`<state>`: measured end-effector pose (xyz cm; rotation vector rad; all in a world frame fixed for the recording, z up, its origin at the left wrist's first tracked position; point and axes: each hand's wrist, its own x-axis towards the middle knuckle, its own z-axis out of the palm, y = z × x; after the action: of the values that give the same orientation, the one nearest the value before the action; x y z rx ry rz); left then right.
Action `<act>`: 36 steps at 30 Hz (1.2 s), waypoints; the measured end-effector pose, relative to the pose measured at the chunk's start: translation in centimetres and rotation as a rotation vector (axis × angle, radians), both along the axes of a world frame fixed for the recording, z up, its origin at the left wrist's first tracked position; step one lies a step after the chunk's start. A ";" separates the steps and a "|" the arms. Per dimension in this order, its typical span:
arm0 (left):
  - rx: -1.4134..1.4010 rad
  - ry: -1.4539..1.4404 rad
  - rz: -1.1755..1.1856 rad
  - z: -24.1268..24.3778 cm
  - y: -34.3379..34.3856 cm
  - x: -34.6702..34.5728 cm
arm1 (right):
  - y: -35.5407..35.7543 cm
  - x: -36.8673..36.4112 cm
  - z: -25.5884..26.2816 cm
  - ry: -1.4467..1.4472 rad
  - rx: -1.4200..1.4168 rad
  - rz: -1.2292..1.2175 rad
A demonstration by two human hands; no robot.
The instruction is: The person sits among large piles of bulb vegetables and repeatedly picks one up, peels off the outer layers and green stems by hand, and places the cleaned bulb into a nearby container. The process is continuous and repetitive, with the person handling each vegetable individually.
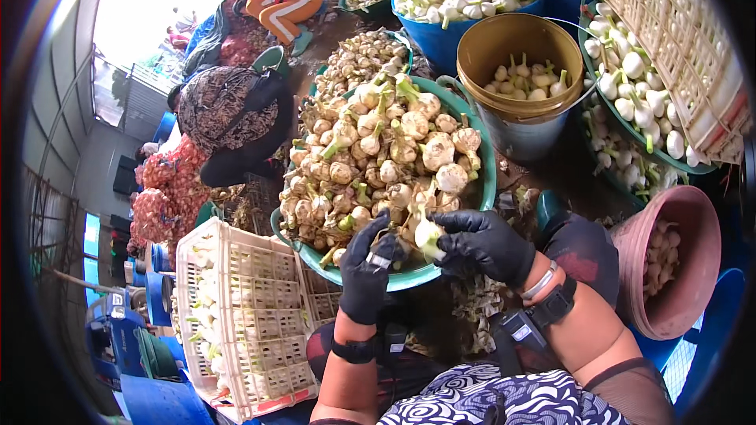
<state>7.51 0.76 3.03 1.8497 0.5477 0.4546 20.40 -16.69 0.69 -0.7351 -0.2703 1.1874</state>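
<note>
My right hand (487, 245), in a black glove, grips a partly peeled garlic bulb (426, 235) with a pale green stem, over the near rim of a green tub (485, 165). Just to its left is my left hand (365, 271), also gloved in black, with its fingers curled. A small whitish piece (378, 260) shows at those fingers; whether it is a band or part of a tool is unclear. Unpeeled garlic bulbs (354, 174), soil-stained and with short stems, are heaped in the tub. Loose peelings (481, 304) lie on the floor below my right hand.
A bucket (520, 82) of garlic stands beyond the tub, a pink bucket (667, 260) at right. Plastic crates (254, 319) (673, 29) flank me. A blue tub (434, 41) holds peeled bulbs. Two people (230, 112) (283, 6) crouch at upper left near red net sacks (168, 189).
</note>
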 end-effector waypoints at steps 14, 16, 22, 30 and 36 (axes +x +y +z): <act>0.070 -0.024 -0.163 1.4 -1.6 0.9 | 1.3 -1.2 -1.7 -0.307 0.018 -0.274; -0.119 -0.044 -0.136 2.2 -1.8 0.6 | 0.9 -0.7 -0.4 -0.133 -0.061 -0.181; -0.206 0.162 -0.271 3.4 -1.5 0.8 | 0.8 0.6 -1.9 -0.338 -0.087 -0.077; -0.425 0.085 -0.066 1.6 2.2 -0.7 | -0.7 -0.3 1.1 -0.484 0.071 -0.049; -0.288 -0.010 -0.017 1.7 -0.1 0.1 | 0.4 -1.1 -2.0 -1.005 -0.263 0.219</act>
<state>7.65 0.61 4.77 1.5747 0.5592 0.3535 19.29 -16.32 -1.34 -1.5374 -1.0590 0.9773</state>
